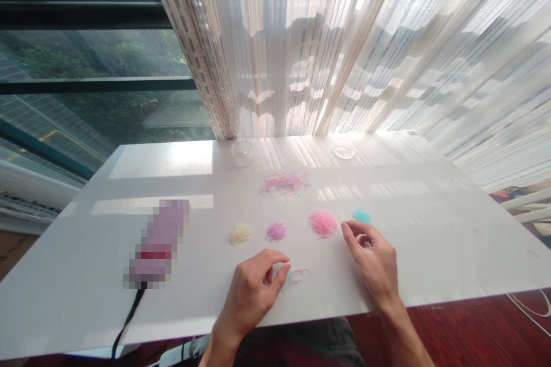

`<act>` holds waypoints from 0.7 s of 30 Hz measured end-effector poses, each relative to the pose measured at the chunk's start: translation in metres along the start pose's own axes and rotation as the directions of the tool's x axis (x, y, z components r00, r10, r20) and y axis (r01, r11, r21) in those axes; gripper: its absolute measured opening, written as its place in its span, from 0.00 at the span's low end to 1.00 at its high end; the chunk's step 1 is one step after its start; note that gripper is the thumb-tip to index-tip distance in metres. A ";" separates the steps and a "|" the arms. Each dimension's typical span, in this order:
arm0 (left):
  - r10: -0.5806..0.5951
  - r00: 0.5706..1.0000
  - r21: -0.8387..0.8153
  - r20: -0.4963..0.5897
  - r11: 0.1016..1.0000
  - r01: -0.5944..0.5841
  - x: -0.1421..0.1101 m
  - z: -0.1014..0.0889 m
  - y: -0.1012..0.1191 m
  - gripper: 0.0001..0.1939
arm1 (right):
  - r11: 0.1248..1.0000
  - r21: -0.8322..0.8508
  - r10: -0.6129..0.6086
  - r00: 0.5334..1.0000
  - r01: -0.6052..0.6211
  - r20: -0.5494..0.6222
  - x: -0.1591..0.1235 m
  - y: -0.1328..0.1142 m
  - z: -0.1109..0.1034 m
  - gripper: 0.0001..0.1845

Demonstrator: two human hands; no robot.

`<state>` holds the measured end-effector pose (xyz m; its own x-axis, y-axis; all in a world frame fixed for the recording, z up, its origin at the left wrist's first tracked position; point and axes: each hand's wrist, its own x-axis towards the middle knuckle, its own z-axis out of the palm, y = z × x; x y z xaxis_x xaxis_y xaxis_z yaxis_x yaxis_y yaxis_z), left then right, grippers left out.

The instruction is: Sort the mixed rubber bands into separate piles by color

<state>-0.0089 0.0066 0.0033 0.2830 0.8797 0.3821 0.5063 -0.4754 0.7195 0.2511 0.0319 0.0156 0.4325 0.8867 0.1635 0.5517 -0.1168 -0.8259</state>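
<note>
Sorting by colour, appar., w/ L hand (257, 285) part-spread, R hand (377, 262) grip unclear; w/ 4 single-colour piles (323, 223) formed, mixed pile (284, 183) remaining.

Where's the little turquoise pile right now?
In the head view, the turquoise pile lies right of the pink pile, just beyond the right hand.

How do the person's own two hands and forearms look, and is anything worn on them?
The left hand and right hand are bare human hands, with no gloves, rings or watches visible. The left forearm and right forearm show no sleeves within the picture. No cables or distinct markings can be seen on them.
</note>
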 end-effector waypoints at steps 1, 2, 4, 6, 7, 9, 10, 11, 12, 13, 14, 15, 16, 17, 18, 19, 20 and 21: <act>-0.002 1.000 0.002 0.003 1.000 0.002 0.000 0.000 0.000 0.03 | 1.000 -0.018 0.023 1.000 -0.023 -0.003 0.002 0.001 0.001 0.24; -0.005 1.000 0.002 0.006 1.000 0.005 0.000 0.000 0.000 0.03 | 0.999 -0.037 0.033 0.999 -0.033 -0.002 0.003 0.002 0.003 0.26; -0.013 1.000 0.001 0.011 1.000 0.013 -0.001 0.000 0.000 0.03 | 0.997 -0.069 0.028 1.000 -0.028 0.006 0.003 0.003 0.007 0.28; -0.017 1.000 0.001 0.010 1.000 0.017 -0.001 0.000 0.000 0.03 | 0.997 -0.083 0.001 1.000 0.001 0.016 0.002 0.003 0.010 0.29; -0.019 1.000 0.003 0.011 1.000 0.019 -0.001 0.000 0.000 0.04 | 0.996 -0.084 -0.018 1.000 0.020 0.021 0.001 0.003 0.011 0.30; -0.020 1.000 0.005 0.012 1.000 0.020 -0.001 0.000 0.000 0.04 | 0.995 -0.081 -0.064 0.998 0.065 0.021 0.000 0.005 0.012 0.30; -0.020 1.000 0.006 0.013 1.000 0.020 -0.001 0.000 0.000 0.04 | 0.993 -0.078 -0.092 0.996 0.093 0.017 0.000 0.006 0.012 0.29; -0.021 1.000 0.006 0.015 1.000 0.021 -0.001 0.000 0.001 0.05 | 0.990 -0.076 -0.121 0.993 0.121 0.011 0.000 0.007 0.012 0.28; -0.021 1.000 0.006 0.016 1.000 0.021 -0.001 0.000 0.001 0.05 | 0.986 -0.075 -0.149 0.989 0.148 0.005 0.000 0.008 0.012 0.27; -0.020 1.000 0.005 0.017 1.000 0.020 -0.001 0.000 0.001 0.05 | 0.982 -0.077 -0.174 0.985 0.174 -0.001 0.000 0.009 0.011 0.26; -0.020 1.000 0.004 0.018 1.000 0.020 -0.001 0.000 0.001 0.04 | 0.977 -0.081 -0.196 0.981 0.195 -0.005 0.000 0.010 0.010 0.24; -0.019 1.000 0.004 0.017 1.000 0.019 -0.001 0.000 0.001 0.04 | 0.973 -0.089 -0.215 0.977 0.213 -0.012 0.000 0.010 0.010 0.22; -0.017 1.000 0.003 0.014 1.000 0.017 0.000 0.000 0.001 0.05 | 0.968 -0.097 -0.235 0.972 0.232 -0.021 -0.001 0.009 0.009 0.20; -0.014 1.000 0.001 0.010 1.000 0.014 0.000 -0.001 0.001 0.05 | 0.961 -0.100 -0.262 0.965 0.258 -0.030 -0.003 0.008 0.008 0.18; -0.008 1.000 0.001 0.005 1.000 0.008 0.001 -0.001 0.002 0.06 | 0.951 -0.097 -0.298 0.954 0.294 -0.034 -0.005 0.006 0.007 0.15; 0.002 1.000 0.003 0.000 1.000 -0.002 0.001 -0.001 0.002 0.07 | 0.937 -0.083 -0.342 0.939 0.339 -0.028 -0.008 0.005 0.007 0.13; 0.018 1.000 0.008 0.002 1.000 -0.018 0.002 -0.002 0.003 0.07 | 0.918 -0.057 -0.393 0.920 0.392 -0.008 -0.011 0.003 0.006 0.10; 0.038 0.999 0.019 0.010 0.999 -0.038 0.003 -0.002 0.004 0.07 | 0.895 -0.020 -0.445 0.895 0.445 0.033 -0.015 0.002 0.006 0.07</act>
<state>-0.0075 0.0070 0.0085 0.3105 0.8607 0.4034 0.5103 -0.5090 0.6932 0.2410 0.0212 0.0081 0.1183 0.8603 0.4959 0.7007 0.2816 -0.6556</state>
